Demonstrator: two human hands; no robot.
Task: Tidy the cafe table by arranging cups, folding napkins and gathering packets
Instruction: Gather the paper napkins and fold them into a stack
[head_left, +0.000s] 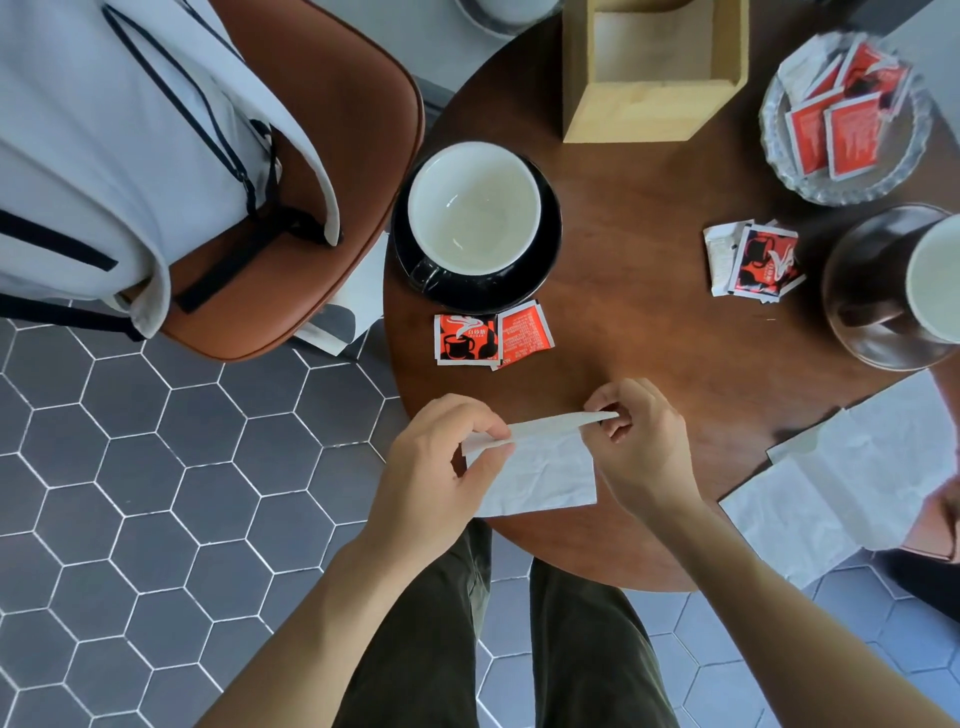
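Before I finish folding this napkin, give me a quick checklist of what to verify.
1. Left hand pinches one napkin corner: ok.
2. Right hand pinches the other corner: ok.
3. Napkin's far edge lifted for the fold: ok.
4. Folded edges line up: cannot tell.
5. Loose packets beside the cup gathered into the glass dish: not ok.
6. Second napkin at the table edge folded: not ok.

Grey hexagon-tiled floor (156, 493), brown leather chair (322, 156)
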